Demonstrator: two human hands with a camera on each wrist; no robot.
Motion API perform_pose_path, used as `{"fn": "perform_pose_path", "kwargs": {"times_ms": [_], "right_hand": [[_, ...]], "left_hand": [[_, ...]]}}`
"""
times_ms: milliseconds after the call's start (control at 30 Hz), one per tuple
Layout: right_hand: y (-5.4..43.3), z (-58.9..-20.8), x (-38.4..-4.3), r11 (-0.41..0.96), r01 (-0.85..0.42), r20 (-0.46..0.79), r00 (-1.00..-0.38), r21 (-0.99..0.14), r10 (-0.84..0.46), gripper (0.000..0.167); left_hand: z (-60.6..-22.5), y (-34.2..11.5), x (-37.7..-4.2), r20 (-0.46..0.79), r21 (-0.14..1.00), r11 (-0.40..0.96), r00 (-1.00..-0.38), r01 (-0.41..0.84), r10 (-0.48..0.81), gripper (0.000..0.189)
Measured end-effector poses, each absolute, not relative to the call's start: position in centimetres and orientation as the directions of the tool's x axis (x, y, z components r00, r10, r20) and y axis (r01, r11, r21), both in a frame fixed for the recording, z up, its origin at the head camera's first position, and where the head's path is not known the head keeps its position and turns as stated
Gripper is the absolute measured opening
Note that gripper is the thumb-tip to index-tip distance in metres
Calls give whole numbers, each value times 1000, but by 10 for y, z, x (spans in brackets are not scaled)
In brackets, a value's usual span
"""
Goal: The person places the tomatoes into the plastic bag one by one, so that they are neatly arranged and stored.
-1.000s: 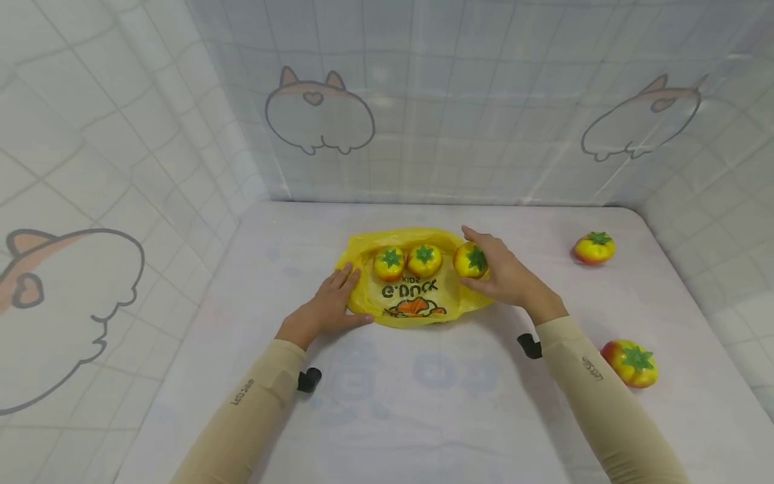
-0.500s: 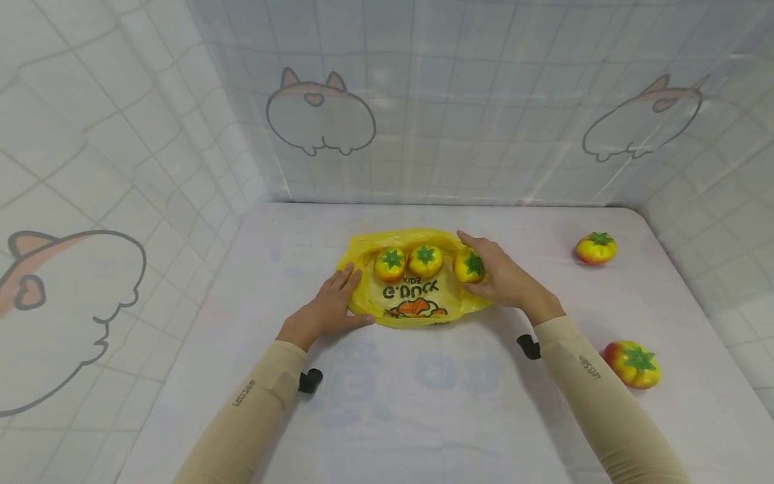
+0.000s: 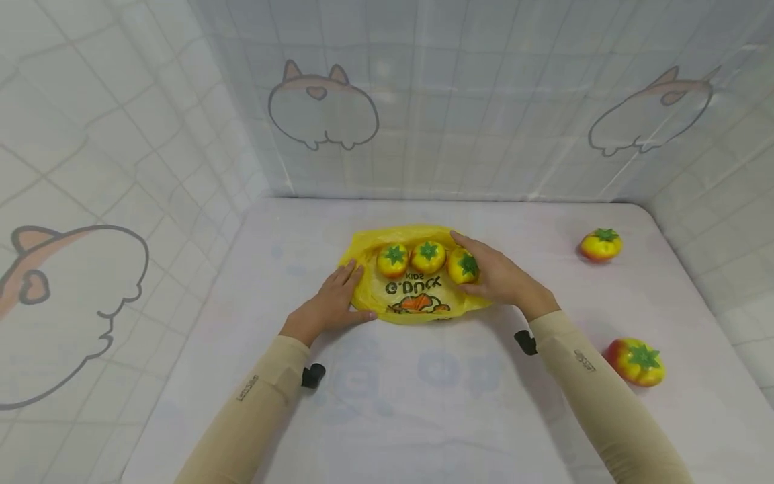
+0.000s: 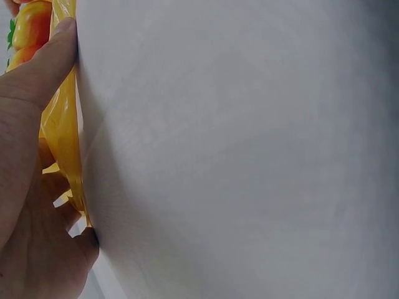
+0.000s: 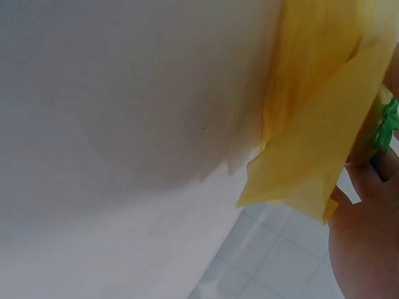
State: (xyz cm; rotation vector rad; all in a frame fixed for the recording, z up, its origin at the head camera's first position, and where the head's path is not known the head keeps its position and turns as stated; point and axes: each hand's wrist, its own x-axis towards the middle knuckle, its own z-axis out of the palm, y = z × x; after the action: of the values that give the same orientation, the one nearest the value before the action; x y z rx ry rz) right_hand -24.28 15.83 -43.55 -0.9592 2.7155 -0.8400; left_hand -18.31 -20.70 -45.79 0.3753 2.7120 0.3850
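A yellow plastic bag (image 3: 417, 312) printed with a duck drawing lies flat on the table in the head view. Two toy persimmons, a left one (image 3: 393, 261) and a middle one (image 3: 428, 257), sit side by side on it, yellow-red with green star-shaped tops. My right hand (image 3: 498, 272) curls round a third persimmon (image 3: 463, 267) at the bag's right part, close beside the middle one. On the bag's left edge rests my left hand (image 3: 331, 302), fingers straight and thumb spread along the near edge. In the left wrist view, the thumb (image 4: 50, 62) lies against the yellow plastic.
Two more persimmons lie on the white table (image 3: 393, 417) to the right: one farther back (image 3: 600, 245), one nearer (image 3: 636, 361) beside my right forearm. Tile-patterned walls (image 3: 471, 121) printed with cartoon animals enclose the back and sides.
My right hand has slid a short way left with its persimmon, narrowing the gap to the middle one. My left hand and the bag have stayed in place.
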Motion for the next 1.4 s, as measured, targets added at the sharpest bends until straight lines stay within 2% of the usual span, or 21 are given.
{"fn": "perform_pose_path", "kwargs": {"times_ms": [567, 800, 967, 1400], "right_hand": [[156, -445, -247, 676, -446, -36, -820, -587, -572, 105], [154, -448, -250, 674, -452, -52, -809, -584, -586, 104], [156, -451, -249, 659, -485, -24, -795, -575, -606, 103], [168, -449, -240, 665, -509, 51, -813, -546, -580, 102]], "left_hand": [[-461, -208, -185, -330, 306, 931, -895, 199, 299, 111], [-461, -208, -186, -338, 308, 931, -892, 196, 300, 111], [-461, -208, -186, -346, 307, 933, -891, 189, 294, 111], [-462, -209, -185, -347, 297, 936, -892, 187, 288, 111]]}}
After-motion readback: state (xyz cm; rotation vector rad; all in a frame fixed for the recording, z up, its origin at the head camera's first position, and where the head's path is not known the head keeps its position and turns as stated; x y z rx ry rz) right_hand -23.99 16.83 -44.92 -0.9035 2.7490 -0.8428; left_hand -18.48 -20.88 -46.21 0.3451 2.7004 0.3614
